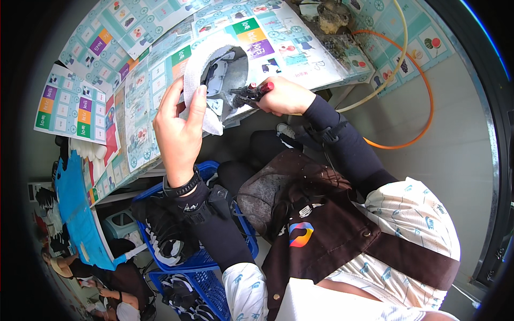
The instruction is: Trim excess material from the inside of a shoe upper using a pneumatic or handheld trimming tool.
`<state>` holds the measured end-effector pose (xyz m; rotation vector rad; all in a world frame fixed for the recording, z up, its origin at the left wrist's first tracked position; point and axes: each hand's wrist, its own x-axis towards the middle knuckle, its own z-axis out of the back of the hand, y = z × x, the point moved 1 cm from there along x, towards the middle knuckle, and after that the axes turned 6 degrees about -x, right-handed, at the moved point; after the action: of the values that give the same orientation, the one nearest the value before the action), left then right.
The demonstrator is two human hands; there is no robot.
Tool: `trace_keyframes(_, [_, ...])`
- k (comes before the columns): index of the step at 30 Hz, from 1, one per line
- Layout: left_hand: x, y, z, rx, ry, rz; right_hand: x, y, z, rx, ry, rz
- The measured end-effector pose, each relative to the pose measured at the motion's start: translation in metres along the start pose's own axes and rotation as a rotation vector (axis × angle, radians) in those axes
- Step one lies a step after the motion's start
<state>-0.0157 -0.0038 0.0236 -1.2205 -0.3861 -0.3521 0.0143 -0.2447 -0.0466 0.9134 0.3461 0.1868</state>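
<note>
My left hand grips a white-and-grey curved fabric piece between thumb and fingers. The piece bends round a wide opening with a dark grey inside, and one loose end hangs down below my thumb. To its right, my right hand is closed around a small black tool with red ends. The tool's black front points left, right beside the piece's inner side; whether they touch I cannot tell. A pale yellow hose runs up to behind my right wrist. Both hands are over the table's near edge.
Printed sheets cover the worktable. A crusted brown lump sits at its far right. An orange hose loops on the right. Blue baskets with black-and-white items stand below left, near a blue-topped surface. Another person is at lower left.
</note>
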Motion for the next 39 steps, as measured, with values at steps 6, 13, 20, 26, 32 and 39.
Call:
trace_keyframes(6, [0.002,0.002,0.000,0.015,0.024,-0.001,0.003,-0.010,0.000,0.003,0.031,0.011])
trace_keyframes(13, [0.000,-0.005,-0.001,0.024,0.019,0.005,0.001,-0.005,0.001,0.003,0.011,-0.015])
trace_keyframes(20, [0.001,-0.004,-0.002,0.018,0.017,-0.005,0.006,-0.013,-0.005,0.013,0.054,-0.008])
trace_keyframes(26, [0.002,-0.004,-0.001,0.029,0.016,-0.007,0.013,-0.017,0.004,-0.086,-0.205,0.021])
trace_keyframes(32, [0.005,-0.007,-0.005,0.020,0.027,-0.026,0.011,-0.013,0.012,-0.220,-0.391,0.022])
trace_keyframes(39, [0.013,-0.010,-0.007,0.064,0.031,-0.059,0.011,-0.016,0.008,-0.097,-0.246,0.085])
